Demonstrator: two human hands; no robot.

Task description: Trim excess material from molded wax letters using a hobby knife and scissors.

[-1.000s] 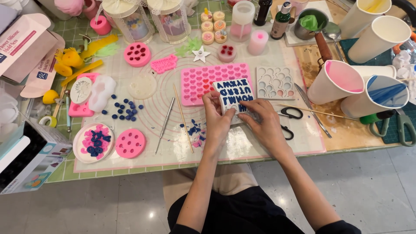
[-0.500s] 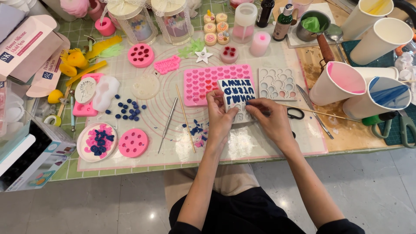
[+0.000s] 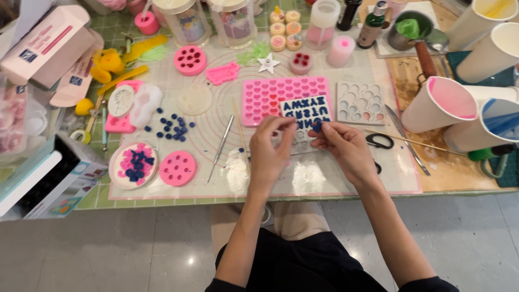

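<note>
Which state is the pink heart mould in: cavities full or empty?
Cannot tell. The pink heart mould lies flat, but mould and any filling look the same pink, so its cavities cannot be judged.

You've got the clear letter mold (image 3: pixel 306 114) tilted up at 12 o'clock from your hands, its cavities filled dark blue, lower edge hidden, probably pinched between both sets of fingers.

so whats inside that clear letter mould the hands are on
The letter mould holds dark blue letters in its upper rows. Its lower rows are covered by the left hand and right hand, so their fill cannot be seen.
</note>
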